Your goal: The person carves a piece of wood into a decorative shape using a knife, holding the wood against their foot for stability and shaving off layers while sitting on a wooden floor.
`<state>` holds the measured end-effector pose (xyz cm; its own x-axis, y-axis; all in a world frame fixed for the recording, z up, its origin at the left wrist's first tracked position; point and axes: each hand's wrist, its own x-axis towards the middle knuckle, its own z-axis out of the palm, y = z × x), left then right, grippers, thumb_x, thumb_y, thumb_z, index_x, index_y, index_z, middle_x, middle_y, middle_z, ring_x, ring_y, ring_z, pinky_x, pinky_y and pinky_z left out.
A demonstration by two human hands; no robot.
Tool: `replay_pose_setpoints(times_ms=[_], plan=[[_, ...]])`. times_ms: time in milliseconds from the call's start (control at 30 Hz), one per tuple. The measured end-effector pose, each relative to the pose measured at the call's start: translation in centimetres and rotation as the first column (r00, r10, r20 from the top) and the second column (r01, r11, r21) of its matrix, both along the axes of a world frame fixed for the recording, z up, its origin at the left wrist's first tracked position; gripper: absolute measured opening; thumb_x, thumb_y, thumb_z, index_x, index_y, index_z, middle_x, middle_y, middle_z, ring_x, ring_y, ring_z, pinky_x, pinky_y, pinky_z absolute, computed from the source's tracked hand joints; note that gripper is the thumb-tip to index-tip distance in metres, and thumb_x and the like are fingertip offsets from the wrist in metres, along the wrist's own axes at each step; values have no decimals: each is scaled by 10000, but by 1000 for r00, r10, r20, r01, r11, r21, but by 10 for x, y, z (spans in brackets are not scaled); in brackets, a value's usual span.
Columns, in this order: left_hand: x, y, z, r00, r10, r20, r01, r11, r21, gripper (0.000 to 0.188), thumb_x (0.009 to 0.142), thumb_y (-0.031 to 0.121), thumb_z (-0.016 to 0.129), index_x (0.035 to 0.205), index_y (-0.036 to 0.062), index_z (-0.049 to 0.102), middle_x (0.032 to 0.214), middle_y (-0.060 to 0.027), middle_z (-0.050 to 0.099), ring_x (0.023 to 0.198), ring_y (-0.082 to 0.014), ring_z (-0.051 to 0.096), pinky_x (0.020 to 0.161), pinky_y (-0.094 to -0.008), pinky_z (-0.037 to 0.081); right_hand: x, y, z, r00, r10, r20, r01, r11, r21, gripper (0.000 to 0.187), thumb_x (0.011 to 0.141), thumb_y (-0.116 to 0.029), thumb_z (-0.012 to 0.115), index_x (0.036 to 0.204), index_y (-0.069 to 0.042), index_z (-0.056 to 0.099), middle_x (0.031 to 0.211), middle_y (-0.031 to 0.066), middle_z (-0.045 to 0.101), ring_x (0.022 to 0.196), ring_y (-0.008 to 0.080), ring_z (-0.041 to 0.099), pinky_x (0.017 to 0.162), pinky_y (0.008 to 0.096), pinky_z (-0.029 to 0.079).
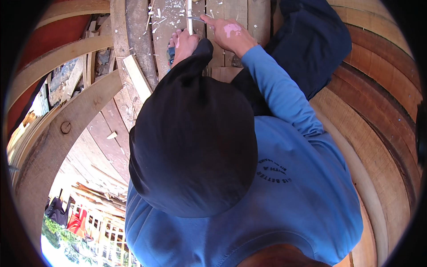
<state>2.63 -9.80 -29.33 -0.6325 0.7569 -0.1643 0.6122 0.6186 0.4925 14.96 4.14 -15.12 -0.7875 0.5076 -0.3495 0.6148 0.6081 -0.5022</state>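
A thin white strip, seemingly wood, runs up from my left hand and leaves the picture at the top edge. My left hand is closed around its lower end, beside my foot in a blue-strapped sandal. In my right hand, a knife with a narrow grey blade is gripped, the index finger stretched along it. The blade lies across the strip, just above the left hand. My fingers hide the knife's handle. Pink patches mark the backs of both hands.
White shavings are scattered over the plank floor. A pale board lies left of my dark-clad knee. Curved wooden ribs rise on the left, and curved planks form a wall on the right.
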Motion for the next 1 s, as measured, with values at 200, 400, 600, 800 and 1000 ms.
replay_pose_setpoints(times_ms=[200,400,600,800,1000], plan=[[1,13,15,995,58,79,-54,997,-49,236,803,279,685,933,93,751,1065,-200,659,1068,-429,602,916,-531,464,0,-14,-4,996,-68,50,64,996,63,509,965,-155,476,1456,-252,568,1173,213,703,1079,416,670,978,517,516],[-3,5,1,995,47,93,-43,998,-47,265,795,313,688,938,102,756,1061,-195,653,1089,-433,588,934,-531,459,-7,8,1,996,73,58,-72,997,-26,512,1007,-159,453,1491,-312,521,1133,246,697,1022,435,672,947,515,519],[-1,3,-1,1000,-5,-13,5,998,-58,295,795,340,692,966,111,765,1090,-200,641,1112,-431,577,931,-530,463,-18,25,8,965,152,212,-157,988,7,568,970,-108,471,1492,-326,523,1086,260,705,955,443,682,911,499,537],[-4,18,36,951,131,279,-85,981,-173,330,808,325,646,1011,83,743,1185,-202,609,1191,-401,525,1017,-512,385,-8,-10,1,993,-47,104,41,998,52,463,1016,-255,469,1472,-244,546,1286,170,673,1209,373,616,1014,539,485],[-15,-5,-22,996,-16,83,15,1000,15,237,837,276,669,956,87,747,1021,-205,665,1026,-414,644,873,-509,505,-13,-11,-14,999,-13,-48,12,1000,-25,523,977,-163,482,1483,-285,537,1120,230,702,1027,405,675,943,503,525]])
